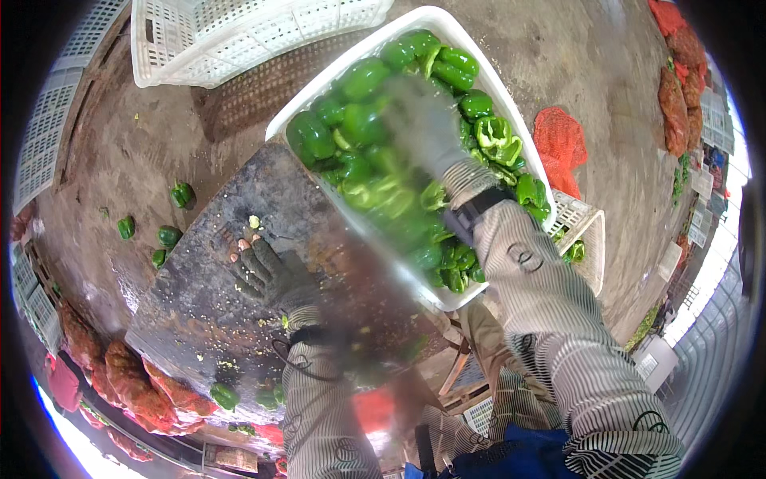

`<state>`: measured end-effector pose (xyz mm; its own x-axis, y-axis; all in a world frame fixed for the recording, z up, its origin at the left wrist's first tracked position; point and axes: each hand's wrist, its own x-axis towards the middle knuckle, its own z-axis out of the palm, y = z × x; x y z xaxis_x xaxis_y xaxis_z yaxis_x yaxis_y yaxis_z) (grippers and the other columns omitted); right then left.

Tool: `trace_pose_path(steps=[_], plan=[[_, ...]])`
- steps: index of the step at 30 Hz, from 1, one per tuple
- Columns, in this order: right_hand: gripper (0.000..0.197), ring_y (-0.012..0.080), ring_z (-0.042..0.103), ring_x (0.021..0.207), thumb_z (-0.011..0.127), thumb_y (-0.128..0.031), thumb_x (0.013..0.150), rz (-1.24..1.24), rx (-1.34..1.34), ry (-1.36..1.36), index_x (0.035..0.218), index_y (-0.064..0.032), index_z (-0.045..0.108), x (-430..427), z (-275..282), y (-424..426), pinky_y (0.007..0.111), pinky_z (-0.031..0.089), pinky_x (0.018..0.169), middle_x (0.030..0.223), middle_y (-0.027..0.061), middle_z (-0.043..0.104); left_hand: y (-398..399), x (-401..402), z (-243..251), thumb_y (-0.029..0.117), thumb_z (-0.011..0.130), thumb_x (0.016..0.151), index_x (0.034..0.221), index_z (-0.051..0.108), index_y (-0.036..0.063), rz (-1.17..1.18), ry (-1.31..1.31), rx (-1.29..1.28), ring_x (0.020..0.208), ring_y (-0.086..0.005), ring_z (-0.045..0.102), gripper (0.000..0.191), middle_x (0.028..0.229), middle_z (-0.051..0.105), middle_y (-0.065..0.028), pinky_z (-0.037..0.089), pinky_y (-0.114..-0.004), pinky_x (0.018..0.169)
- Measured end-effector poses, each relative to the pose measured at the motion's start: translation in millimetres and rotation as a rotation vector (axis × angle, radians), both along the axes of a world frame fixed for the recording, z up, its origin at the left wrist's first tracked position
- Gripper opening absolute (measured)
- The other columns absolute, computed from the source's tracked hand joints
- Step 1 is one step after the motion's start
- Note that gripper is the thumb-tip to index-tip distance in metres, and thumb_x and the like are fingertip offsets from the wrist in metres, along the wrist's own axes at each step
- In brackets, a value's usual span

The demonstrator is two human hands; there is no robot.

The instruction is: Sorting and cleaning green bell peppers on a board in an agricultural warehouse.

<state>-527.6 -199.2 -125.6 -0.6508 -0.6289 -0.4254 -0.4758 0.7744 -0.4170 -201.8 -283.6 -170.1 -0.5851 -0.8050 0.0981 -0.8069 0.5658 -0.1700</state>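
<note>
My left hand [272, 272], in a dark glove with bare fingertips, rests on a dark, stained tabletop [239, 185]. Its fingers are spread and hold nothing. A pale green scrap [254, 222] lies just beyond the fingertips. My right hand [422, 120], in a grey glove, reaches into a white plastic tub [516, 114] heaped with glossy green bell peppers [365, 78]. Blur hides its fingers, so whether it grips a pepper cannot be told. Among the whole peppers lie cut-open halves [494, 133], some showing pale ribs. Pale bits are scattered over the tabletop.
A white perforated crate [251, 48] stands on the floor beyond the tub. Loose bell peppers [181, 194] lie left of the table. Right of the tub are a red mesh bag [559, 143] and another crate [592, 239] with peppers. Filled red sacks [128, 374] lie lower left. A smear blurs mid-view.
</note>
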Motion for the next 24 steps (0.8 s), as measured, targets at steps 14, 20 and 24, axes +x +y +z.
trace_pose_path(steps=[14, 20, 24], plan=[[0.063, 0.0457, 0.021, 0.143, 0.053, -0.03, 0.095, 0.346, -0.218, 0.19, 0.152, -0.0225, 0.029, -10, -27, 14, 0.052, 0.019, 0.116, 0.155, 0.0312, 0.016, 17, 7, 11, 0.037, 0.047, 0.097, 0.146, 0.039, 0.0156, 0.01, -0.012, 0.111, 0.143, -0.0324, 0.03, 0.054, 0.153, 0.036, -0.008, 0.021, -0.053, 0.116], [0.065, 0.0397, 0.021, 0.144, 0.056, -0.041, 0.093, 0.206, -0.059, 0.202, 0.151, -0.0243, 0.031, 22, -34, 130, 0.059, 0.02, 0.116, 0.157, 0.0158, 0.024, 11, -5, -1, 0.039, 0.046, 0.098, 0.148, 0.036, 0.0166, -0.007, -0.016, 0.084, 0.145, -0.0317, 0.026, 0.056, 0.155, 0.033, -0.0073, 0.018, -0.051, 0.116], [0.073, 0.0342, 0.002, 0.149, 0.055, -0.043, 0.094, 0.137, 0.24, -0.047, 0.154, -0.0175, 0.023, 125, -12, 115, 0.056, 0.003, 0.12, 0.163, 0.0082, 0.005, 6, 2, -2, 0.04, 0.045, 0.099, 0.149, 0.035, 0.0175, 0.005, -0.051, 0.086, 0.146, -0.0315, 0.023, 0.056, 0.157, 0.03, -0.0068, 0.018, -0.051, 0.116]])
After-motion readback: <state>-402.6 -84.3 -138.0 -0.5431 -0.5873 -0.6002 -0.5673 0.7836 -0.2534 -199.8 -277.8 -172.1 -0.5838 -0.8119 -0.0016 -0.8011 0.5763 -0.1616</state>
